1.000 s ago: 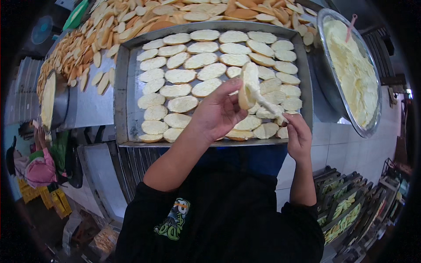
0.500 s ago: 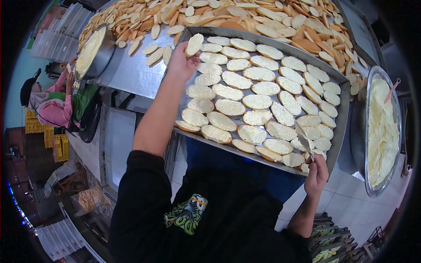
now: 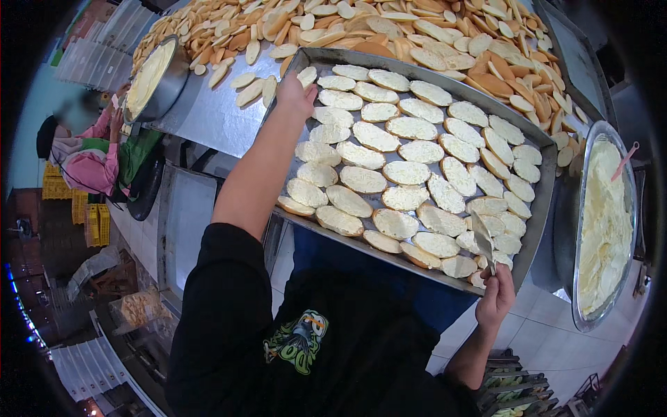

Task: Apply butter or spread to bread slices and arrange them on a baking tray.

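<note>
Currently, L hand [image 3: 297, 99] at far-L corner of metal tray [image 3: 540, 208], fingers agst. a coated bread slice [image 3: 306, 76]; can't tell if it's pinched or let go. R hand [image 3: 496, 293] clenched on spreading knife [image 3: 482, 238] over tray's near-R corner, blade pointing fwd above the bread. Tray, betw. the two hands, holds rows of oval slices [image 3: 407, 173], pale coated side up, some touching nr. the blade. R of R hand: lg. steel bowl [image 3: 566, 222] w/ pale-yellow cream [image 3: 604, 229], pink handle [image 3: 625, 161] sticking up from it. L of L hand: metal pot [image 3: 175, 80], also w/ pale-yellow filling [image 3: 149, 80]. Beyond both hands: loose bread pieces [image 3: 389, 31] heaped on table [image 3: 215, 118]. Well L of L hand: yellow crates [image 3: 97, 224], contents unclear.
</note>
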A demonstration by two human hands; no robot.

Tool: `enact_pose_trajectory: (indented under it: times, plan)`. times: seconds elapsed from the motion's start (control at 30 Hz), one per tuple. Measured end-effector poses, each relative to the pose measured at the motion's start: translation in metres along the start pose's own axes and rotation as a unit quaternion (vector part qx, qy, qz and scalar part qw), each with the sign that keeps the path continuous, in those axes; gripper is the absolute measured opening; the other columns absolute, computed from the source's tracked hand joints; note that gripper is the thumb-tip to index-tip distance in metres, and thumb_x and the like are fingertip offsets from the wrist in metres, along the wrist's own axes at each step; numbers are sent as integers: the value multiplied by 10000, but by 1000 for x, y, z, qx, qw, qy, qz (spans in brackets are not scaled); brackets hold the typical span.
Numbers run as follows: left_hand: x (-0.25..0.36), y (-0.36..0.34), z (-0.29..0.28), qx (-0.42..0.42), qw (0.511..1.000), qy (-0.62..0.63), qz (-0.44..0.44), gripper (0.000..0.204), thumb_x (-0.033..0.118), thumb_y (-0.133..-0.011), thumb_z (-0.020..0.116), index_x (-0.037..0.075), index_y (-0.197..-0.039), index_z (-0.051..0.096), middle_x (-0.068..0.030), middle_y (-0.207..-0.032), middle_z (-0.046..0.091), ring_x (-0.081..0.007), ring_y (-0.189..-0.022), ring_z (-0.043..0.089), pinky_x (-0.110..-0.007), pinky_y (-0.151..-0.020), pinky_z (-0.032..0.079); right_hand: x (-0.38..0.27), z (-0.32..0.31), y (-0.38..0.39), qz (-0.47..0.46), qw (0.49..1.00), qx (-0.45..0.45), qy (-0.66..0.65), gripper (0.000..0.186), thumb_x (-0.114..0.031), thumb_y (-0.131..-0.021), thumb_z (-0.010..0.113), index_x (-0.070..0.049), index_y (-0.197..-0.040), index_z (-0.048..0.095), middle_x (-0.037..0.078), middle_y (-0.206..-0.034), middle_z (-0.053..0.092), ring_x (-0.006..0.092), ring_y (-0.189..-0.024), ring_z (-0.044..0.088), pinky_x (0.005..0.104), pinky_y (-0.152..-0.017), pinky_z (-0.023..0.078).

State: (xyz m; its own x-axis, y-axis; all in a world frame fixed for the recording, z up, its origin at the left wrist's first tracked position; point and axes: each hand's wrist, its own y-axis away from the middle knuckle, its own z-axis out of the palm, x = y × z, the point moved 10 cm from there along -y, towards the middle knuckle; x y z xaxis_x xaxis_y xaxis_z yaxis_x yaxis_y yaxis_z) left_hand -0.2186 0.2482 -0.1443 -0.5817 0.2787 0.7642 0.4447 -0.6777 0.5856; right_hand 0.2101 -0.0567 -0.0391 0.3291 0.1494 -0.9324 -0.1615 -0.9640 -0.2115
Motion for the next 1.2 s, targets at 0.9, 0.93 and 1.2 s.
enact_pose_trajectory:
  times: [0.9, 0.93, 1.2]
  plan:
    - [104, 56, -16, -128, 947, -186, 230, 372, 386, -881, 423, 47, -960, 554, -63, -933, 589, -159, -862, 551, -306, -724, 430, 3, -7, 6, 4, 999, 21, -29, 237, -10, -830, 433, 36, -1042, 529, 116, -779, 513, 171, -691, 485, 262, -615, 402]
    - [125, 44, -35, -84, 932, -225, 272, 360, 385, -869, 448, 50, -928, 567, -56, -890, 595, -151, -823, 558, -291, -695, 433, 1, -3, 3, 4, 1000, 5, -18, 256, -2, -831, 416, 30, -1064, 517, 111, -790, 509, 167, -694, 481, 259, -618, 401]
    - [117, -31, -86, -33, 782, -565, 259, 364, 339, -759, 606, 13, -918, 588, -85, -842, 624, -144, -751, 576, -283, -637, 451, 1, 9, -2, 20, 1000, -16, -13, 249, -94, -891, 397, 46, -1073, 495, 55, -797, 512, 103, -708, 439, 221, -618, 359]
